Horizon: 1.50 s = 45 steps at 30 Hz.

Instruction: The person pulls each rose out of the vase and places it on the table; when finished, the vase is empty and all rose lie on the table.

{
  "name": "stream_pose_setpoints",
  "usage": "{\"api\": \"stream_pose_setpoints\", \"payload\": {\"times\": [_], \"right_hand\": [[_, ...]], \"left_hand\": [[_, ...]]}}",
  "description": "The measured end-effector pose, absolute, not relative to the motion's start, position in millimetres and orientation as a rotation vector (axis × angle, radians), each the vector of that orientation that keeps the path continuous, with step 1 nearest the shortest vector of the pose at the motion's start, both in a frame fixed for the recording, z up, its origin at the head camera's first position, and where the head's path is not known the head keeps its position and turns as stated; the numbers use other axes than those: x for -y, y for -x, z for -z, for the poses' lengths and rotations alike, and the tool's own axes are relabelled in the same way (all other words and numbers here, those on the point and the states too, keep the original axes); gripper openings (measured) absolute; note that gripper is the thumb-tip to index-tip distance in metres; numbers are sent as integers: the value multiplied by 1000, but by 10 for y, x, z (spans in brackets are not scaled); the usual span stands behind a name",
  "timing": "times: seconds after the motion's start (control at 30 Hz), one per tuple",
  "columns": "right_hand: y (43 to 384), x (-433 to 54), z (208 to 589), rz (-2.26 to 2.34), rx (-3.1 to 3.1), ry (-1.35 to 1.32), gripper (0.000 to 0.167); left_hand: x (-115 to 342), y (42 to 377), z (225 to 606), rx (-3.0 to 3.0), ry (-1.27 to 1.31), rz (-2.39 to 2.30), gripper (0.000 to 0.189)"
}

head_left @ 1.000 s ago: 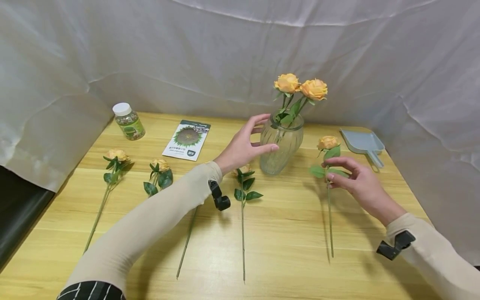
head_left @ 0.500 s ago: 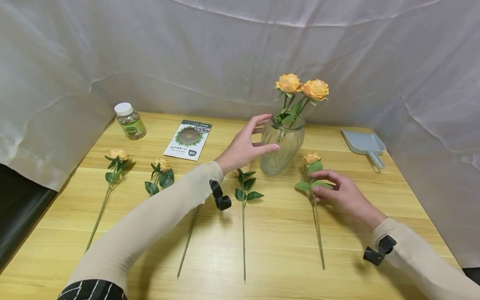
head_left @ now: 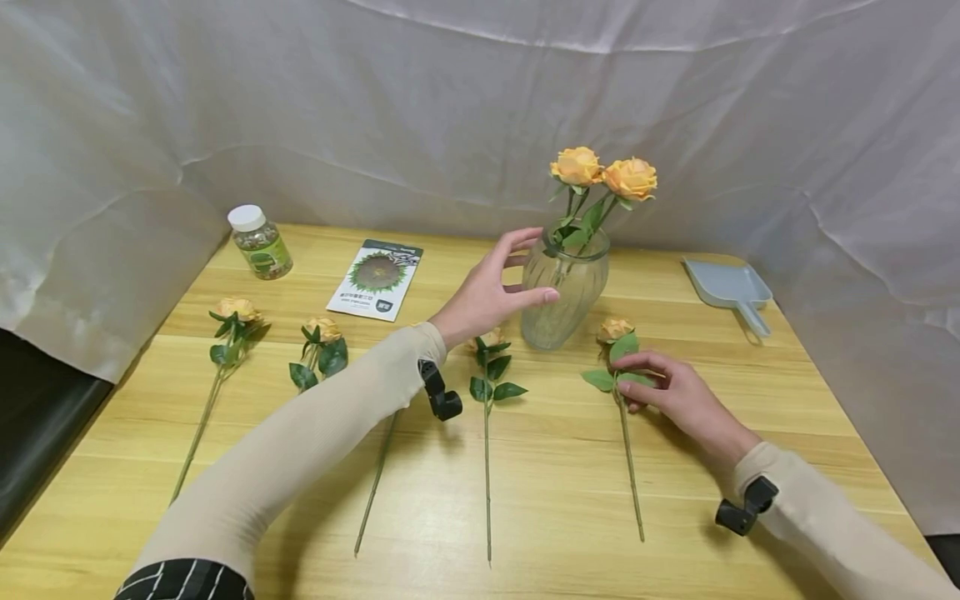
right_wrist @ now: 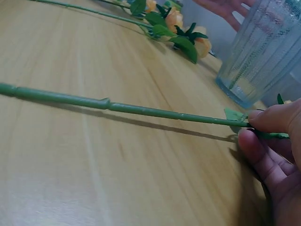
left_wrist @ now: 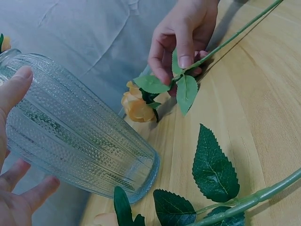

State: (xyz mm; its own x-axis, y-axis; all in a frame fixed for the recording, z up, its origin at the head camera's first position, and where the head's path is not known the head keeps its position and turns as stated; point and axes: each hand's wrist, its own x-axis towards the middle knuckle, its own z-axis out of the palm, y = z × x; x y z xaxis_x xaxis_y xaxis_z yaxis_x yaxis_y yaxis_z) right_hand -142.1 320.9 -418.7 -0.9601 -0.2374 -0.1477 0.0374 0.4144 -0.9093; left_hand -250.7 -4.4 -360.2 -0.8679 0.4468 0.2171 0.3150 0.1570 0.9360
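My right hand (head_left: 671, 396) pinches the green stem of an artificial yellow rose (head_left: 617, 330) just below its leaves. The rose lies low over the table, its stem (right_wrist: 141, 110) pointing back toward me. My left hand (head_left: 491, 292) is at the left side of a ribbed clear glass vase (head_left: 562, 304), its thumb straight across the front and its fingers spread near the rim. In the left wrist view the spread fingers (left_wrist: 35, 195) show beside the vase wall. Two yellow roses (head_left: 603, 173) stand upright in the vase.
Three more roses lie on the wooden table (head_left: 555, 483): one at far left (head_left: 236, 312), one (head_left: 322, 332) partly under my left arm, one (head_left: 498, 367) before the vase. A white-capped jar (head_left: 260, 243), a seed packet (head_left: 377, 279) and a grey-blue dustpan (head_left: 726, 285) stand farther back.
My right hand has moved left and toward me with the rose, bringing it lower and nearer the vase's front right. My left hand and the vase have stayed in place.
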Motion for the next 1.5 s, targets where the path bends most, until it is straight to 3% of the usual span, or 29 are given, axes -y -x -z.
{"api": "stream_pose_setpoints", "payload": {"times": [0.47, 0.63, 1.1, 1.5], "right_hand": [[1380, -3242, 4166, 1388, -2609, 235, 38], [1368, -3311, 4093, 1520, -2641, 194, 37], [1543, -3475, 3705, 1955, -2594, 451, 33], [1756, -3239, 3366, 1815, -2757, 478, 34]], "left_hand": [[54, 2506, 3607, -2311, -764, -1820, 93], [53, 2508, 3600, -2301, -768, -1828, 93], [49, 2514, 3593, -2306, -764, -1817, 92], [42, 2507, 3611, -2312, -767, -1813, 93]]}}
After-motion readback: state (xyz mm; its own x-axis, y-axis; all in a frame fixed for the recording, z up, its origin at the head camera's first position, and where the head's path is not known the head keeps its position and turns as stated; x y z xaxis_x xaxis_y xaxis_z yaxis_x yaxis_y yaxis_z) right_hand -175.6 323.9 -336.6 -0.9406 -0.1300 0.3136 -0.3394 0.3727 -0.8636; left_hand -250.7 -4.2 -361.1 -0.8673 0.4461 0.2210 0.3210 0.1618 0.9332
